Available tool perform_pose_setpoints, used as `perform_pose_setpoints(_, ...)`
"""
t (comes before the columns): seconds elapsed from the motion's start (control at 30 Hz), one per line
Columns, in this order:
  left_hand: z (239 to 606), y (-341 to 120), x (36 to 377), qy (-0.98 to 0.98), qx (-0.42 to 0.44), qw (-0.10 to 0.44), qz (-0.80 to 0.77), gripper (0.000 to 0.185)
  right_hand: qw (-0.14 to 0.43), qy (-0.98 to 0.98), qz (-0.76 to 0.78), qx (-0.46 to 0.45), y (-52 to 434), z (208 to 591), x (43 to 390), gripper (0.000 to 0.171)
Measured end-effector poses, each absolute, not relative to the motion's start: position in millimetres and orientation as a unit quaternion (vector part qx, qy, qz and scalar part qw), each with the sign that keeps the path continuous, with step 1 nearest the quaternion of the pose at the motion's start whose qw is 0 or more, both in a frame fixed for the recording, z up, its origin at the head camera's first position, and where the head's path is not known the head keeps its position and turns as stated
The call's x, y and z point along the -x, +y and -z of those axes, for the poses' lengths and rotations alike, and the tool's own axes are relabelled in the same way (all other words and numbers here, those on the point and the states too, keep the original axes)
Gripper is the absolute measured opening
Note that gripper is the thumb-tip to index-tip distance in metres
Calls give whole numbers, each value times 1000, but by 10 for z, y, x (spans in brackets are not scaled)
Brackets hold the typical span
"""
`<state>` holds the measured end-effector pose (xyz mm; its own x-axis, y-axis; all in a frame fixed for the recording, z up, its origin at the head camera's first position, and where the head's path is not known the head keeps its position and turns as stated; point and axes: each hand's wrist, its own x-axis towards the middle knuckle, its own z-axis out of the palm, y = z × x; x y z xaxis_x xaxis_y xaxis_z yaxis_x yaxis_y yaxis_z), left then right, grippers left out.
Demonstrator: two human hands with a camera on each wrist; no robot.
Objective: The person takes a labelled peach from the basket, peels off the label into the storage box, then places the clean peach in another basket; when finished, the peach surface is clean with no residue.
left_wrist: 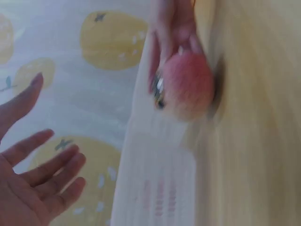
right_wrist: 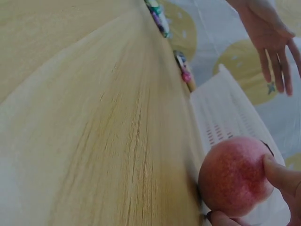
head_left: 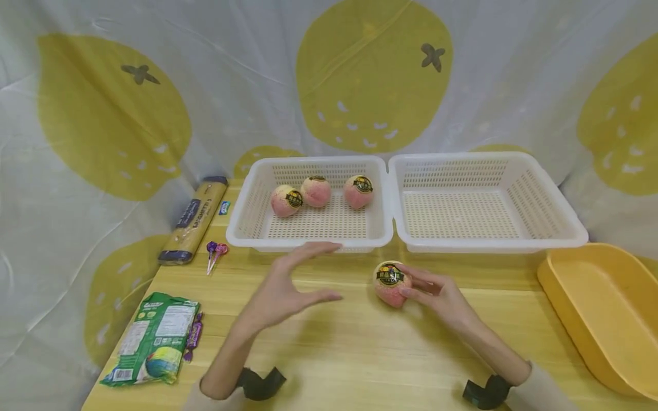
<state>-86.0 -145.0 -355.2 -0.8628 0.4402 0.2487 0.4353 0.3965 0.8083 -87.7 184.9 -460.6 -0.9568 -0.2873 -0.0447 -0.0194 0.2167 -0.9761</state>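
My right hand [head_left: 437, 294] grips a pink and cream peach [head_left: 389, 288] by its right side, in front of the white baskets; a black label faces up on the fruit. In the right wrist view the thumb presses on the peach [right_wrist: 235, 176]. To the left, my left hand [head_left: 280, 291] hovers with thumb and fingers spread apart and nothing between them. Behind it stands the left white basket [head_left: 308, 244], where one peach [head_left: 286, 201], a second peach [head_left: 316, 191] and a third peach [head_left: 358, 192] lie.
Beside it is a second white basket [head_left: 493, 245] with nothing in it. A yellow tub [head_left: 601, 308] stands at the right edge. Along the left lie a spaghetti pack [head_left: 194, 220], lollipops [head_left: 216, 249], a small green-blue packet [head_left: 224, 208], a purple candy [head_left: 193, 337] and a green bag [head_left: 156, 337].
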Motion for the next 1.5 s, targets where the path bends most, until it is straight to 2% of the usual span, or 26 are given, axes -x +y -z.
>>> perform_pose_setpoints(0.1, 3698, -1152, 782, 836, -261, 93, -473, 82, 115, 766, 624, 101, 1857, 4603, 889, 52)
perform_pose_setpoints(0.17, 3825, -1021, 796, 838, -257, 130, -464, 89, 116, 771, 618, 98, 1862, 4595, 893, 51)
perform_pose_setpoints(0.37, 4189, -720, 944, 801, -225, 212, -512, 102, 111, 780, 611, 79, 1902, 4589, 892, 52)
perform_pose_setpoints(0.53, 4391, -541, 1111, 714, -218, 267, -609, 93, 115, 771, 623, 59, 1928, 4603, 895, 54)
perform_pose_setpoints(0.77, 4491, -444, 1241, 709, -204, 232, -634, 72, 116, 773, 621, 51, 1936, 4581, 873, 57)
perform_pose_setpoints(0.97, 4492, -397, 1238, 739, -216, 183, -612, 69, 86, 794, 597, 73, 1959, 4503, 914, 51)
perform_pose_setpoints(1.13, 4502, -351, 1222, 733, -224, 182, -616, 70, 55, 816, 568, 94, 1942, 4451, 953, 41)
perform_pose_setpoints(1.5, 4505, -336, 1202, 728, -214, 193, -622, 71, 40, 810, 579, 77, 1895, 4428, 968, 31)
